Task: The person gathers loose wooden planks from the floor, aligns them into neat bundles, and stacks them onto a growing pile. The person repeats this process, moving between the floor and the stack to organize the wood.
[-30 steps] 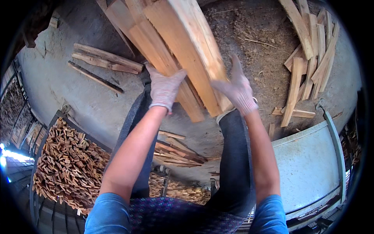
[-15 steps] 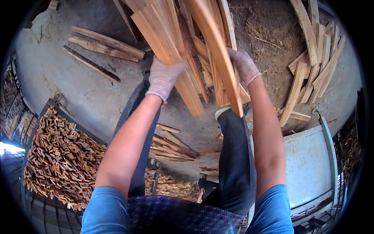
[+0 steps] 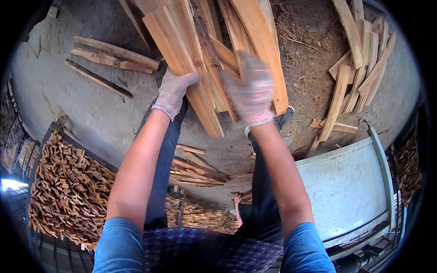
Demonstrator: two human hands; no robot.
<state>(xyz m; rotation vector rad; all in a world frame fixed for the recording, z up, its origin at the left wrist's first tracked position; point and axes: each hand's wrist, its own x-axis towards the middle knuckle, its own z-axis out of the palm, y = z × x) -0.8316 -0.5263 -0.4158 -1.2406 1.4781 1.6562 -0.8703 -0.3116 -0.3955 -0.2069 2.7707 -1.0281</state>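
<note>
My left hand (image 3: 175, 91), in a pale knitted glove, grips the left edge of a light brown wooden plank (image 3: 182, 59), with its thumb across the top face. Its other fingers are mostly hidden. My right hand (image 3: 255, 93), gloved too and blurred by motion, is over the middle of the loose pile, thumb and fingers apart. Below it runs a narrow strip with dark bark (image 3: 210, 50). A wide, slightly curved plank (image 3: 266, 38) lies on the pile's right side, beyond my right hand.
Several rough boards (image 3: 109, 54) lie on the concrete floor at the left. Another heap of planks (image 3: 359, 68) is at the right, above a pale metal panel (image 3: 350, 186). A framed stack of cut wood (image 3: 73, 186) stands at lower left. Another person's hand (image 3: 237, 199) shows between my legs.
The curved plank has gone down onto the right side of the pile, and my right hand has let go of it and moved left. My left hand has shifted slightly left.
</note>
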